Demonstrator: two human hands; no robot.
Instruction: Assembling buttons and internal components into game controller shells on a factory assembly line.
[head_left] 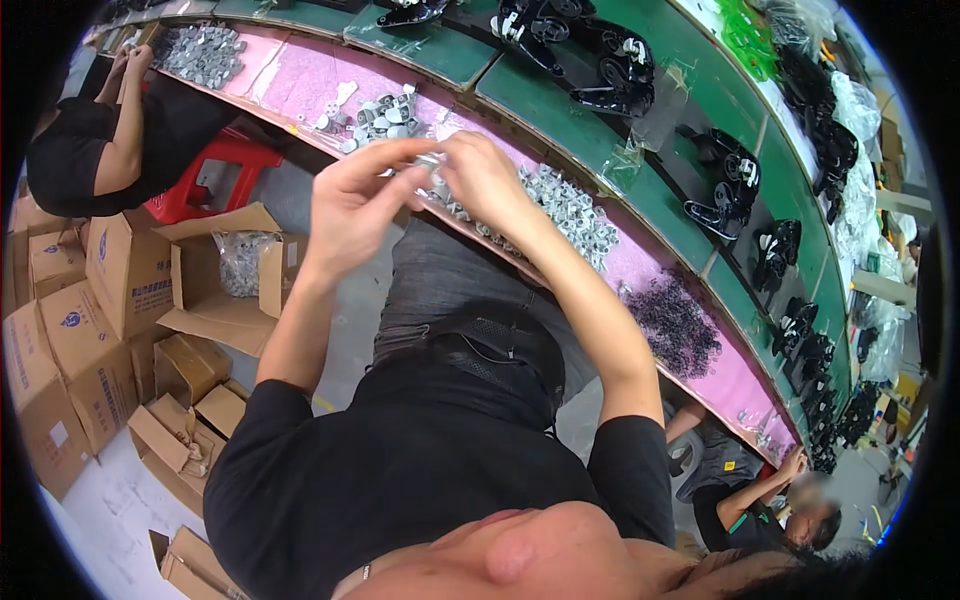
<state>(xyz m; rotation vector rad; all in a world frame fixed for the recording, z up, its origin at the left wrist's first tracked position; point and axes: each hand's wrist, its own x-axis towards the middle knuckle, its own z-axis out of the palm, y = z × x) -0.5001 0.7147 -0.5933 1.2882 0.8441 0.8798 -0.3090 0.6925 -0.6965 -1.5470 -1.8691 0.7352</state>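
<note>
My left hand [352, 205] pinches a small light-grey plastic part [431, 162] between thumb and fingers. My right hand [482, 178] closes on the same part from the other side, its fingertips mostly hidden. Both hands are over the front edge of a pink-topped bench [290, 75]. Just beyond them lies a pile of grey plastic caps [392, 117]. To the right, partly behind my right forearm, spreads a heap of small whitish-grey pieces [575, 218]. Farther right sits a pile of tiny black ring-like parts [677, 328].
A green conveyor [560, 110] behind the bench carries glossy black assemblies [735, 190]. Co-workers sit at left [85, 150] and lower right [745, 505]. By the left co-worker are a red stool [215, 170], an open carton [215, 330] and stacked cardboard boxes [80, 350].
</note>
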